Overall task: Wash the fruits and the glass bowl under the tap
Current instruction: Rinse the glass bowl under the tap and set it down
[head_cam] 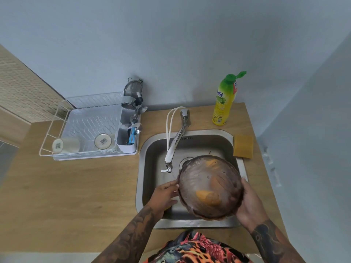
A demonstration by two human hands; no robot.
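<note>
Glass bowl up over the sink, a hand on each side

The steel sink (150, 149) sits in the wooden counter, and above its basin, just right of the tap (175, 144), the brownish glass bowl (209, 186) is tilted with orange fruits (208, 198) showing blurred through it; the right hand (248, 204) cups the bowl's right side, fingers wrapped round the rim, the left hand (166, 194) has loosely spread fingertips touching the left rim; the dish rack sits well left of the sink, soap bottle and sponge at its far right

Pale blue-grey walls (171, 44) meet a light wooden counter (76, 186) in a corner
</note>
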